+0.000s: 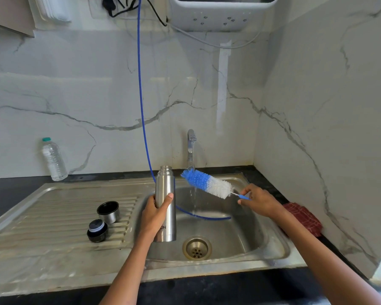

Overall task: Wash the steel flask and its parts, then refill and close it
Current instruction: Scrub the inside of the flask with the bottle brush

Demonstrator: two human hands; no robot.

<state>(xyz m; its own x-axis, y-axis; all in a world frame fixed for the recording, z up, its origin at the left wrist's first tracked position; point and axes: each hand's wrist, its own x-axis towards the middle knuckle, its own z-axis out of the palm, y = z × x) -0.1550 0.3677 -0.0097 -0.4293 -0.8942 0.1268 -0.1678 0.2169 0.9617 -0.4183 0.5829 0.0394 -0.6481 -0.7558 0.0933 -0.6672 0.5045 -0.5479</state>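
Over sink (273,249), left hand (155,213) around upright flask (165,194).

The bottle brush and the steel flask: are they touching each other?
Apart. The head view shows the bottle brush held to the right of the steel flask, with sink and counter visible between the blue bristle tip and the flask's neck.

plastic water bottle (53,160) on counter, red checked cloth (304,217), blue hose (141,95)

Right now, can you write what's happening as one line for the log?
left hand: holds flask upright, open | right hand: holds bottle brush under running tap | cup, stopper: on drainboard
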